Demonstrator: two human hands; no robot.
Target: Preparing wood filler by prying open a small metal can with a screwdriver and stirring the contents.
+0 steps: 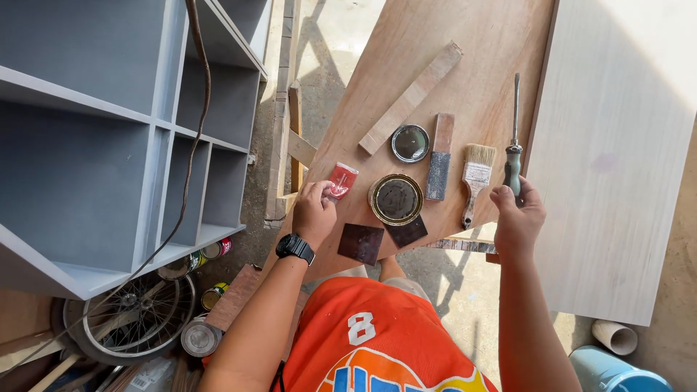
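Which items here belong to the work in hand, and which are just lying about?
In hand or beside it: red packet pinched by the left hand; screwdriver in the right hand; open tin; tin lid; paintbrush; dark square scrapers.

Lying about: grey shelf unit; bicycle wheel; wooden strip; blue bucket.

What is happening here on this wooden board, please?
A person in an orange shirt stands at a plywood board. The left hand pinches a small red packet. The right hand grips a screwdriver, shaft pointing away. Between them lie an open tin, its lid, a paintbrush, a sanding block and two dark scrapers.
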